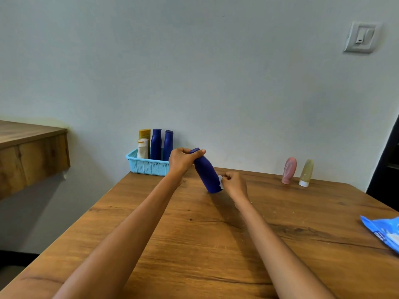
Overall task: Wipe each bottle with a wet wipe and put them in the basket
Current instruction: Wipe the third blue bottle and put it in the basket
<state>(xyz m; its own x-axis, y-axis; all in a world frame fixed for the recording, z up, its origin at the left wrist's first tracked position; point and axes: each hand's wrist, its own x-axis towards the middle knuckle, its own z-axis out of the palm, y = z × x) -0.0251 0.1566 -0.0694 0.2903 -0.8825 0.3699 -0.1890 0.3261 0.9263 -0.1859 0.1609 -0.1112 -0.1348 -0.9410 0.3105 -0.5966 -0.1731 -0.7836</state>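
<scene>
Between both hands: dark blue bottle (206,174), tilted, base on wooden table (194,244). Left hand (183,160) curled round its cap end. Right hand (234,184) at lower body, fingers pinching white wet wipe (220,181) against bottle. Behind left hand: light blue basket (146,166) by wall, holding two blue bottles (155,144), yellow one, white one. Far right of right hand: pink bottle (289,170) and beige bottle (306,172), standing cap-down. Near right of right forearm: blue wipes pack (383,231).
</scene>
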